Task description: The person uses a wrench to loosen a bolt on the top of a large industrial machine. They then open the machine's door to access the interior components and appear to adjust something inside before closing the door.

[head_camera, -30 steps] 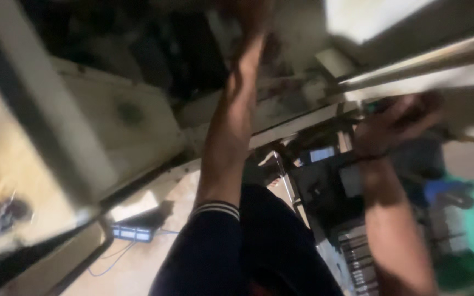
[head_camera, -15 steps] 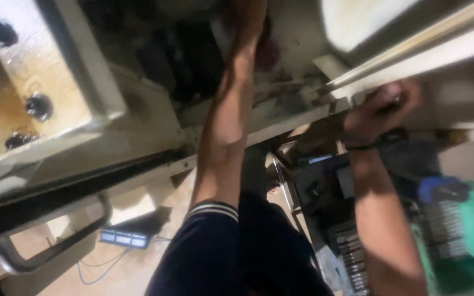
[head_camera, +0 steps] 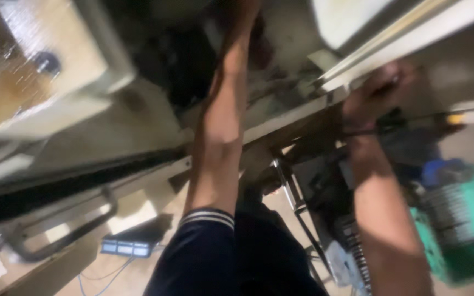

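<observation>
With the left hand (head_camera: pixel 242 16) lost inside the dark machine opening (head_camera: pixel 193 60), grip unreadable, the right hand (head_camera: pixel 377 96) clenching a yellow-tipped tool (head_camera: pixel 412 121) could slip blind.

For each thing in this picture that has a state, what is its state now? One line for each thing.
left hand: reaching up into the dark opening of the machine; fingers hidden.
right hand: closed on the machine's pale edge, near a thin dark tool.
thin dark tool: lying across, yellow tip to the right; blurred.
machine panel: tilted, bolt heads visible.
green crate: on the floor, filled with parts.
</observation>
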